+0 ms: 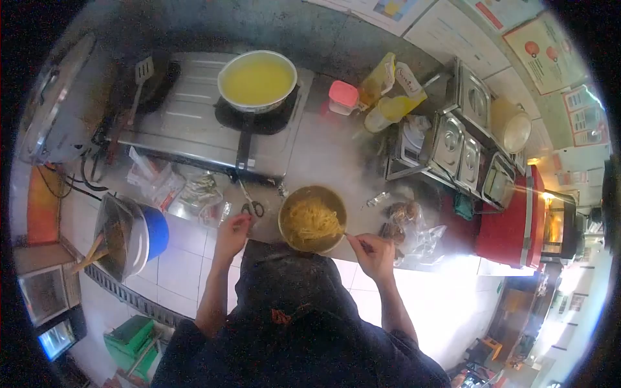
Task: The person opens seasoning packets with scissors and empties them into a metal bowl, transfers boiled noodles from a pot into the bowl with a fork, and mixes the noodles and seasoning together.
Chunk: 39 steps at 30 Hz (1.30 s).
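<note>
A round metal bowl [284, 216] of pale yellow noodles [312, 218] stands at the counter's near edge, in front of my body. My right hand [375, 255] is closed at the bowl's right rim, thumb and finger pinched there; a thin utensil in the grip cannot be ruled out. To the left of the bowl and apart from it, my left hand [233, 236] has loosely bent fingers and no object visible in them. Scissors [254, 207] with dark handles lie just beyond its fingertips.
A pan of yellow liquid [257, 79] sits on the stove [194, 123], its handle pointing toward me. Plastic bags [155, 181] lie left; another bag [414, 229] lies right. Lidded steel containers [449, 139] and a pink-lidded tub [343, 96] stand behind. A blue-white bucket [152, 233] is at left.
</note>
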Available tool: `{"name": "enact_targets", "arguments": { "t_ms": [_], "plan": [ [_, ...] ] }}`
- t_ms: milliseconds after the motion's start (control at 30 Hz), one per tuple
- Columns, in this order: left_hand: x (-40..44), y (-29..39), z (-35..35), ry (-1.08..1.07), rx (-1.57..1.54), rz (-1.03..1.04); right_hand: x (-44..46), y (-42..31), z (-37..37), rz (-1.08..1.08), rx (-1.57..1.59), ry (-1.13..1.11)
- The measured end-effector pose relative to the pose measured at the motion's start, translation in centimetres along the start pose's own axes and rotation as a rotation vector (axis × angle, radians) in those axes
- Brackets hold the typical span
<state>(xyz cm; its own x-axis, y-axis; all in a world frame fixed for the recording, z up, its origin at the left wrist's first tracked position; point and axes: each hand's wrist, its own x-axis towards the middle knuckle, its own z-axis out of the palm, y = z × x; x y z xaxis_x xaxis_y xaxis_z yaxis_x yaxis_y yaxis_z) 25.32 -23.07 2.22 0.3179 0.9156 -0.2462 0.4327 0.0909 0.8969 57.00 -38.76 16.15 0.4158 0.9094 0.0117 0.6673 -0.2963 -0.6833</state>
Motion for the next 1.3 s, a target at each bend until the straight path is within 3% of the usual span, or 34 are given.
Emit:
{"name": "enact_targets", "arguments": {
  "t_ms": [100, 167, 200, 333, 533, 633, 700, 800, 933, 1033, 1233, 1300],
  "plan": [
    [0.5, -0.8, 0.4, 0.035, -0.009, -0.012, -0.2, 1.0, 2.0, 0.035, -0.21, -0.071],
    [0.7, 0.3, 0.7, -0.013, -0.006, -0.01, 0.1, 3.0, 3.6, -0.044, -0.736, -0.273],
    [0.9, 1.0, 0.8, -0.037, 0.001, -0.019, 0.5, 0.1, 2.3, 0.074, -0.708, -0.271],
    [0.7, 3.1, 2.3, -0.084, 0.167, 0.03, 1.8, -1.9, -1.2, 0.221, -0.714, -0.224],
    [1.1, 3.6, 6.0, -0.075, 0.278, 0.165, 4.2, 8.4, 7.5, -0.021, -0.79, -0.42],
    [0.7, 5.7, 4.6, -0.215, 0.297, 0.048, 2.8, 8.7, 8.7, -0.215, -0.502, -0.33],
    [0.6, 4.2, 3.9, -0.16, 0.227, 0.121, 1.7, 8.5, 7.6, 0.065, -0.089, -0.314],
    [0.5, 4.2, 2.9, -0.011, 0.206, 0.077, 1.0, 6.9, 4.5, 0.108, 0.088, -0.337],
    [0.6, 1.9, 1.1, -0.012, 0.136, 0.039, 0.2, 4.2, 1.3, 0.138, 0.098, -0.263],
    [0.5, 1.8, 0.4, -0.05, 0.073, -0.031, 0.5, 1.7, 0.6, 0.167, -0.108, -0.17],
    [1.9, 1.7, 2.8, -0.054, 0.12, 0.036, 1.1, 1.3, 3.0, -0.004, -0.494, -0.412],
    [1.9, 1.5, 3.6, -0.139, 0.136, 0.09, 0.8, -1.5, 0.7, 0.184, -0.567, -0.312]
  ]
}}
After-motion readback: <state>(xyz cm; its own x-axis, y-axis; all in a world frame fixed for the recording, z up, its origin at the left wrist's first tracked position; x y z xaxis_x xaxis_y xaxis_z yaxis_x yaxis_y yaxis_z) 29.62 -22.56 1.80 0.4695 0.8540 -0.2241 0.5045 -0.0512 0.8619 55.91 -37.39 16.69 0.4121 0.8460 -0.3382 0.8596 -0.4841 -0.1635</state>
